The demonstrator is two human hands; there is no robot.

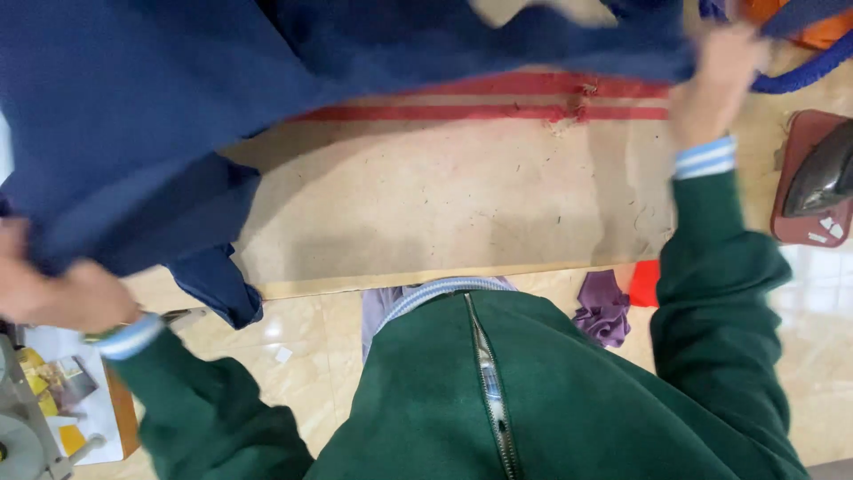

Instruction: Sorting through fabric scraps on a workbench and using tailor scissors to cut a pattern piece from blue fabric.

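Navy blue garment [160, 98] held spread above a padded bench [444, 204], seen from overhead. Left hand [62, 298] closed on one edge of the cloth at lower left, fingers buried in the fabric; right hand [715, 80] raised at upper right and blurred, closed on the opposite edge. Hands well apart, so that the cloth hangs stretched between them rather than bunched: likely a hold for laying it flat. One fold or sleeve [218, 284] drooping past the near edge of the bench, over the tiled floor [302, 347].

Bench cover pale and worn, speckled with lint, crossed near the far side by red stripes [498, 111]; most of the surface uncovered below the lifted cloth. Both arms in green sleeves with blue-and-white striped cuffs [705, 157]; zipped green jacket [498, 391] filling the lower middle.

At the right edge, a dark iron [822, 173] on a reddish-brown rest [800, 133], close to the right forearm. Purple scrap of cloth [604, 307] and a red piece [646, 283] on the floor just below the bench edge. Blue strap and an orange item [817, 36] at upper right, partly cut off. At lower left, a small stand with papers [62, 391] and grey equipment [22, 427], too cropped to identify.
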